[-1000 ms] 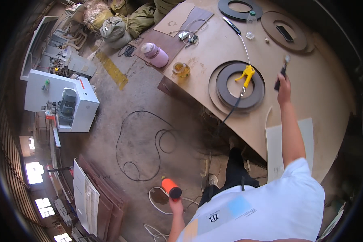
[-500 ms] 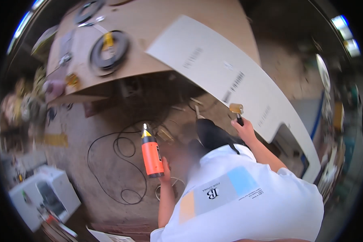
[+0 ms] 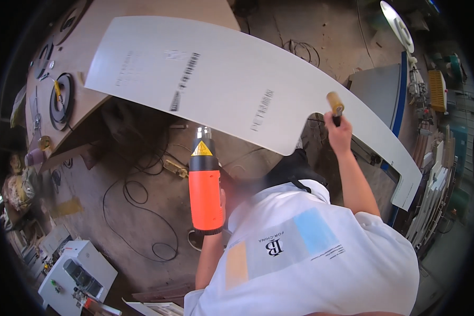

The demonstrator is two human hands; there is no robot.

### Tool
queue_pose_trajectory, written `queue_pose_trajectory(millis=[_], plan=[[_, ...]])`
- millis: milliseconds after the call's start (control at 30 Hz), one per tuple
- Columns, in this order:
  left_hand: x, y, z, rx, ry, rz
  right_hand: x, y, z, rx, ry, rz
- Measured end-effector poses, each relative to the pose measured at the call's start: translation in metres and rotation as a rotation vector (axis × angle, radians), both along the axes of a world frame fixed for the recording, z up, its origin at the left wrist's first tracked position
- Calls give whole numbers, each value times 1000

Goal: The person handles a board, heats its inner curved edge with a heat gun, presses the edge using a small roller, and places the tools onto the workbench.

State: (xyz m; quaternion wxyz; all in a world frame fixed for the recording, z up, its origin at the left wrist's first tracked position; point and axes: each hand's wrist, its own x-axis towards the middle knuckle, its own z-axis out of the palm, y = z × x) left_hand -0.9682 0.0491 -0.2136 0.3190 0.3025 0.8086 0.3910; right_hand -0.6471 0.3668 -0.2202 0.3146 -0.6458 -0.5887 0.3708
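Observation:
An orange-and-black heat gun (image 3: 205, 192) is in my left hand (image 3: 223, 204), which is mostly hidden behind it. Its metal nozzle points away from me, just short of the near edge of a long, curved white panel (image 3: 216, 76). My right hand (image 3: 340, 135) is closed round the black handle of a small hand roller (image 3: 335, 102) with a yellowish-brown cylinder. The roller is over the panel, beside its cut-out; whether it touches the surface I cannot tell. The panel slopes from the far left down to the right, with printed marks on it.
The panel's left end lies over a brown worktable (image 3: 102, 31), where a black coil of edge strip (image 3: 62, 102) rests. A black cable (image 3: 147, 210) loops across the floor. To the lower left stands a white machine (image 3: 81, 274). Stacked boards (image 3: 426, 174) are on the right.
The view has turned right, so the panel and table appear farther left. My right hand has carried the roller farther along the panel, up by its cut-out. The heat gun is nearer the panel edge.

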Motion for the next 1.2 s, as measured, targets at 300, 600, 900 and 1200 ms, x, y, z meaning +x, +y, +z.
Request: queue_pose_trajectory(millis=[300,600,900,1200], plan=[[272,118,-8,-32,109,-26,214,162,-57,437,-710,230],[352,136,-21,-122,-24,-70,233,167,-76,612,-649,359],[347,126,-69,-270,-199,49,230,161,-84,602,-680,339],[347,127,-71,-130,-699,376,236,160,-90,566,-711,318]])
